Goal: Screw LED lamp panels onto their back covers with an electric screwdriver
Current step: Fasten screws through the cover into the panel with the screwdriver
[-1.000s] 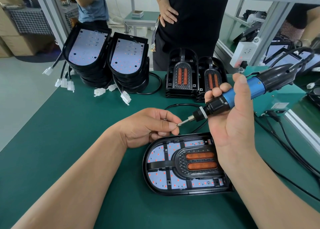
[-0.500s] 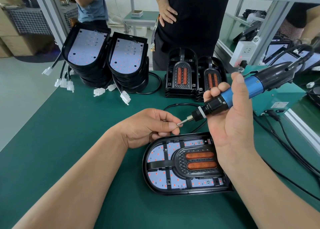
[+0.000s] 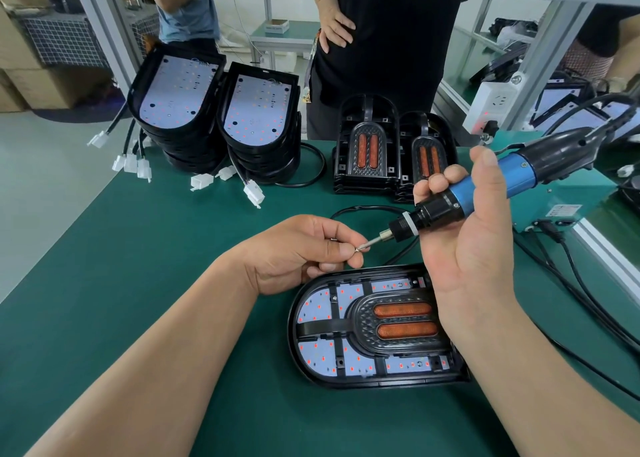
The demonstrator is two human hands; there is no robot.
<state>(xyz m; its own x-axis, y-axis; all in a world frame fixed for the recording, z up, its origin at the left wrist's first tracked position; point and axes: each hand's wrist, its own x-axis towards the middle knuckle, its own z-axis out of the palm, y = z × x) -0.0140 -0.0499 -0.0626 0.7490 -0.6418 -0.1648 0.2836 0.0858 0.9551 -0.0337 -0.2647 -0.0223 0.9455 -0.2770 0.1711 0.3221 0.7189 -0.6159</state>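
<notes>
Little moved: left hand (image 3: 301, 253) pinches a screw (image 3: 357, 248) at the bit (image 3: 372, 241), right hand (image 3: 474, 252) grips the electric screwdriver (image 3: 516, 172).

You are at an assembly bench in a factory. The green mat (image 3: 104, 283) before you carries stacks of identical lamp panels (image 3: 180, 110) at far left and black covers (image 3: 367, 151) beside them. Aluminium frame posts (image 3: 104, 30) border the bench, and cartons (image 3: 20, 86) stand on the floor far left.
</notes>
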